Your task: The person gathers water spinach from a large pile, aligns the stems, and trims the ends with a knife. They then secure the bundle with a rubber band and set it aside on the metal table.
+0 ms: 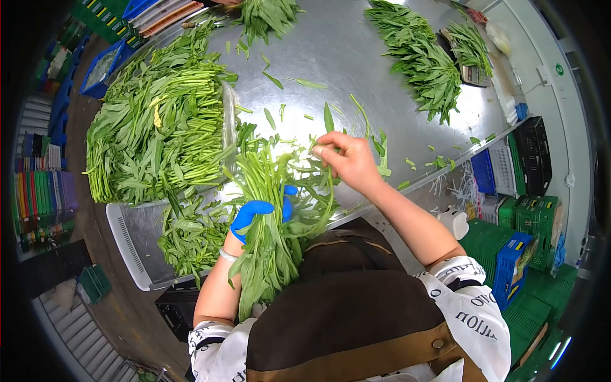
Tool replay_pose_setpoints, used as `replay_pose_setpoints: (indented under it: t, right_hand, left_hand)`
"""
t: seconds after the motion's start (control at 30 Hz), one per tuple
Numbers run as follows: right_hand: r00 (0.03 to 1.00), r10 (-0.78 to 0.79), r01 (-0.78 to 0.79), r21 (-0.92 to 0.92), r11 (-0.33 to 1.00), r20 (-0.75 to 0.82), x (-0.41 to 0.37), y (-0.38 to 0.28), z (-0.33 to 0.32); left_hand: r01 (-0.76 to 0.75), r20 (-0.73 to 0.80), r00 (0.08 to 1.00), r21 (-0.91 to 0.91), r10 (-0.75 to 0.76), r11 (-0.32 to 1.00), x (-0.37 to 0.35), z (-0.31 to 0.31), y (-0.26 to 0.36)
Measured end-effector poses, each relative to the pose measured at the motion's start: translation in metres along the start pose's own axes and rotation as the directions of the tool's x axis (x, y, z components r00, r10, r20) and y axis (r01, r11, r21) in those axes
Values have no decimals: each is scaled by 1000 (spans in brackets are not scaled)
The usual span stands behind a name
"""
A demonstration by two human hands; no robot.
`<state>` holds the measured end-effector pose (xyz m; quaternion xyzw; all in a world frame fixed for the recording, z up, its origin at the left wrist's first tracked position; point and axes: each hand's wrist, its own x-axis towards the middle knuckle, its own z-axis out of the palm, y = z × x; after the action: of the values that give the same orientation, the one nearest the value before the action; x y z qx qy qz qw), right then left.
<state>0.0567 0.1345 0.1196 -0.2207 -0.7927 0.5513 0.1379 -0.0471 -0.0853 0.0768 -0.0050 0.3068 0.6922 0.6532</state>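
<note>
My left hand [252,216], in a blue glove, is wrapped round a bunch of leafy green stems [270,235]; the cut stem ends point up and away, and the leaves hang down by my apron. To the right of the bunch, my bare right hand [344,159] has thumb and index finger pinched together at a thin green stem [331,191] that curves down towards the bunch. Loose leaves and cut stem pieces are scattered around both hands on the metal table [305,57]. A large pile of the same greens [159,127] lies to the left.
Bundled greens [423,63] lie at the upper right, beside more greens on a scale [474,75]. Another person's hand [226,2] shows at the top edge near a bunch. A grey tray [130,245] holds leaves at the left. Green crates [538,229] stand at the right.
</note>
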Motion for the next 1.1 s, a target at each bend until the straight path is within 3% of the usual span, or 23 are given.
replay_pose_setpoints:
  t: [0.07,0.1,0.17,0.23,0.3,0.37,0.43,0.53,0.6,0.63,0.67,0.73,0.77,0.8,0.83,0.93,0.97,1.1]
  right_hand:
    - [998,-13,13,-2,1000,-62,1,-4,-3]
    - [974,-218,210,-117,971,-65,-2,-4,1]
    - [810,-586,552,-332,765,-5,-11,-4,15]
    - [824,-557,552,-367,748,105,-17,-3,28]
    - [835,-511,548,-378,746,202,-17,0,32]
    - [876,-463,481,-311,820,133,-13,0,28]
    - [921,-389,383,-268,884,33,-8,0,18]
    - [999,-46,43,111,993,21,-7,3,9]
    - [984,-124,114,80,990,127,-13,2,14]
    - [973,-161,155,48,987,165,-17,0,18]
    - [959,-196,197,16,980,204,-18,-1,19]
    - [967,-256,256,-57,965,18,-16,2,16]
    - [964,-249,242,-72,967,-98,-11,6,13]
    - [947,-240,227,-86,970,-213,-7,6,10]
    - [902,-379,311,-297,903,-207,-7,4,3]
    - [739,-648,664,-366,652,186,-16,-9,0]
    - [730,-578,680,-466,566,363,-20,-16,3]
    - [773,-506,632,-390,670,382,-17,-3,9]
  left_hand:
    - [-68,-104,993,-52,62,996,0,10,0]
    - [-116,6,993,-98,117,988,6,8,3]
    - [-99,13,995,-171,103,980,7,16,-2]
    - [-58,69,995,-252,78,966,9,14,-8]
    - [-44,16,999,-228,49,973,10,11,-15]
    - [-51,-58,997,-169,42,984,11,15,-14]
    - [-47,30,998,-110,51,993,13,8,-13]
    - [-61,42,997,-100,65,993,16,9,-13]
    - [-20,22,999,-168,25,986,16,18,-10]
    - [-48,-78,996,-104,40,993,14,22,-12]
    - [-47,-82,996,-99,39,994,15,22,-12]
    - [-45,-95,995,-96,36,994,16,22,-15]
    - [22,69,998,-144,-12,989,21,-9,-20]
    - [41,22,999,-136,-39,990,19,-11,-18]
    - [61,-25,998,-129,-65,990,18,-11,-17]
    - [113,-91,988,-102,-122,988,16,-7,-15]
    - [133,-101,985,-90,-142,987,14,-4,-14]
    - [161,-147,979,117,-143,980,12,13,-15]
